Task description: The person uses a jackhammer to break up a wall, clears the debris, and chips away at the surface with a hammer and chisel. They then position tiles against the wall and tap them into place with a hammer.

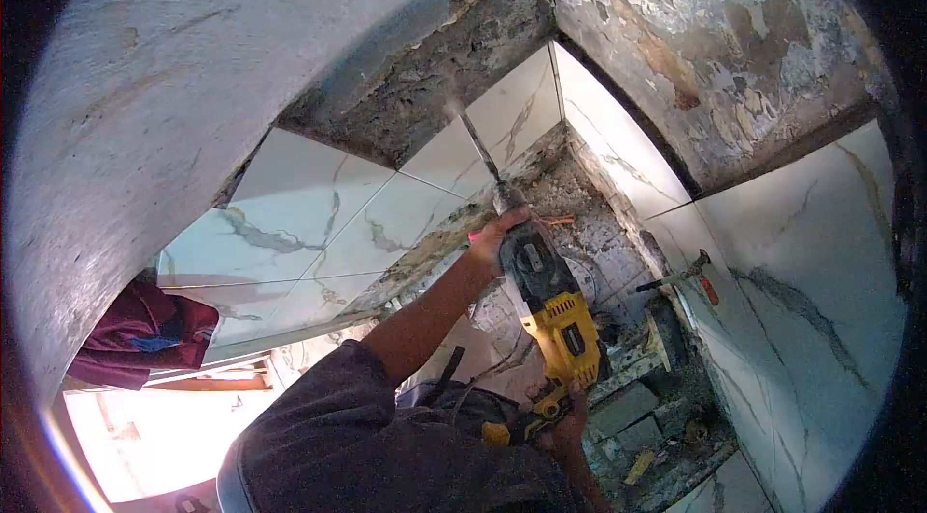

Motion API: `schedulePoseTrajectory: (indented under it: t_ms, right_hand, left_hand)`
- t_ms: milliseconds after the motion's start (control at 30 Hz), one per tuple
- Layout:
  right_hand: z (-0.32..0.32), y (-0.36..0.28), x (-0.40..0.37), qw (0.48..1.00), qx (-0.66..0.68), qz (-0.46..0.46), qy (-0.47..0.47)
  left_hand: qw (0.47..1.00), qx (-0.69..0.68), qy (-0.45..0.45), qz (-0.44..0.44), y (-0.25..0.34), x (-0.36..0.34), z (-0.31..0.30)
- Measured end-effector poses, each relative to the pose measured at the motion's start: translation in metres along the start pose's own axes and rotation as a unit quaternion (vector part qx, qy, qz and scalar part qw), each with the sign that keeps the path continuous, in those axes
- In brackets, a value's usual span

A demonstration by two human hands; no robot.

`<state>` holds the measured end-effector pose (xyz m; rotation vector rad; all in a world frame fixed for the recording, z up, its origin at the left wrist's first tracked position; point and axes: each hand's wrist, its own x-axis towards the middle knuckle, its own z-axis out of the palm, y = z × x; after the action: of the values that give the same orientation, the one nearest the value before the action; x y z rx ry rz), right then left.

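A yellow and black power drill point(565, 325) with a long bit point(480, 146) slants up to the left. The bit's tip meets the rough bare strip of wall point(425, 88) above the marbled tiles point(372, 214), with a small puff of dust there. My left hand point(499, 231) is wrapped round the front of the drill, behind the bit. Lower down, my right hand point(568, 412) grips its rear handle, partly hidden by the tool.
A hammer point(681, 274) lies by the right tiled wall point(801, 262). Broken tile pieces and rubble point(628, 412) cover the ledge below. A dark red cloth point(150, 334) hangs at the left, above a bright opening. Peeling wall point(715, 59) rises at the upper right.
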<state>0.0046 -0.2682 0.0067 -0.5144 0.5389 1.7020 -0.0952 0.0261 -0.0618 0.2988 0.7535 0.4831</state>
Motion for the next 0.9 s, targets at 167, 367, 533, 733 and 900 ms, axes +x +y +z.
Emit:
schedulePoseTrajectory:
  t_ms: [167, 367, 533, 733, 900]
  right_hand:
    - [-0.023, 0.004, -0.007, 0.997, -0.011, -0.049, 0.058]
    - [-0.047, 0.001, -0.009, 0.992, -0.089, -0.070, 0.051]
    - [-0.035, -0.005, -0.020, 0.979, -0.177, -0.041, 0.095]
    - [-0.042, -0.006, -0.013, 0.995, -0.100, 0.005, -0.001]
    - [-0.011, -0.006, -0.007, 0.995, -0.087, -0.024, 0.041]
  left_hand:
    - [0.997, -0.050, -0.038, 0.034, -0.012, -0.002, 0.012]
    - [0.997, -0.015, -0.074, 0.035, -0.006, -0.005, 0.027]
    - [0.999, -0.007, -0.024, 0.036, -0.008, -0.010, 0.029]
    - [0.999, 0.015, 0.003, 0.037, -0.004, -0.014, 0.022]
    - [0.999, 0.012, 0.030, 0.034, 0.000, -0.007, 0.015]
